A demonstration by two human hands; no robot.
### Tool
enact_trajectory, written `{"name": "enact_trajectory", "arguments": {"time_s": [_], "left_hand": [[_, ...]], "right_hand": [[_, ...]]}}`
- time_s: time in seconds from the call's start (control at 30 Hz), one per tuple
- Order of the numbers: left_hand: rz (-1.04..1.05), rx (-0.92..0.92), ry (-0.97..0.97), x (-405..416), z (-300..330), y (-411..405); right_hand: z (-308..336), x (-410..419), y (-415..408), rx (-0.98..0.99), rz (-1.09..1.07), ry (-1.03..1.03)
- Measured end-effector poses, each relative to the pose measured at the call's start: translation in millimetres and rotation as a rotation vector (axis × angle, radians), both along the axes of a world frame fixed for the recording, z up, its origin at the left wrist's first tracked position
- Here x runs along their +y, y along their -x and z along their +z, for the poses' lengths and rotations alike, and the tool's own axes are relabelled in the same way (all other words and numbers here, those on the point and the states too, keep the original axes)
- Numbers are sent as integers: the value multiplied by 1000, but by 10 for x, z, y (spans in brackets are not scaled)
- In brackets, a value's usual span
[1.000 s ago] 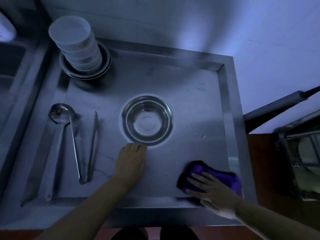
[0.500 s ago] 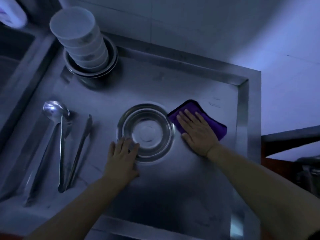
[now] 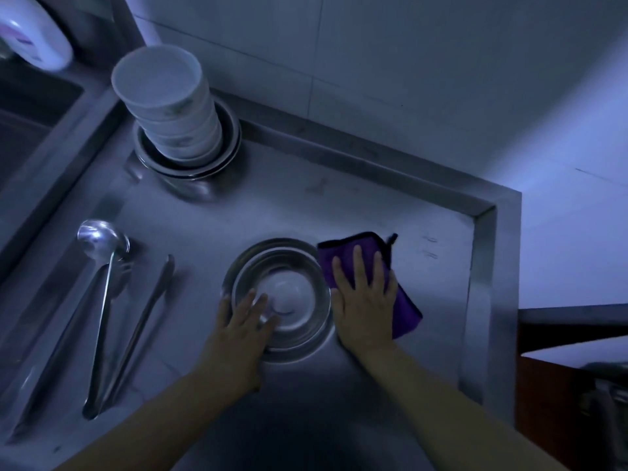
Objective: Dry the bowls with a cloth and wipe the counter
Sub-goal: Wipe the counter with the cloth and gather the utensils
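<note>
A steel bowl sits mid-worktop. The left hand lies flat over its near-left rim, fingers straight and spread, its grip apart. Just beside the bowl's right rim the right hand presses a purple cloth flat on the steel, fingers straight, grip apart. Bare steel runs from the cloth to the raised right edge and back to the rear lip. A stack of white bowls stands in the far-left corner; a ladle and tongs lie along the left edge.
</note>
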State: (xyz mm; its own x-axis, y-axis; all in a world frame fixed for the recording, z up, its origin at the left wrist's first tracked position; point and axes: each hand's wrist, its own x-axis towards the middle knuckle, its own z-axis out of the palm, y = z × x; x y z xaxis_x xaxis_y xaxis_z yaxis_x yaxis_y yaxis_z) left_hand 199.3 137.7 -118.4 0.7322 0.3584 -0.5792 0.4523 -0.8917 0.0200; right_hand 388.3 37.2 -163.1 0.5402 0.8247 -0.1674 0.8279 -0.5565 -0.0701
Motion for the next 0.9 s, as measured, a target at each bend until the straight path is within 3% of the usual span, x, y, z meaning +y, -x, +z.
{"name": "enact_trajectory", "arguments": {"time_s": [0.27,0.4,0.63,0.9], "left_hand": [[-39,-42,32,52,-201,-55],[-85,0,-8,101,-186,-107],[-61,114,48,21,-173,-216],[-34,-51,52,-212,-98,-758]], "right_hand": [[-108,1888,-412,46,361,11],[-154,2293,-616,14,517,30],[-117,1609,-1088,-25,446,-11],[-71,319,-2062,-122,159,66]]}}
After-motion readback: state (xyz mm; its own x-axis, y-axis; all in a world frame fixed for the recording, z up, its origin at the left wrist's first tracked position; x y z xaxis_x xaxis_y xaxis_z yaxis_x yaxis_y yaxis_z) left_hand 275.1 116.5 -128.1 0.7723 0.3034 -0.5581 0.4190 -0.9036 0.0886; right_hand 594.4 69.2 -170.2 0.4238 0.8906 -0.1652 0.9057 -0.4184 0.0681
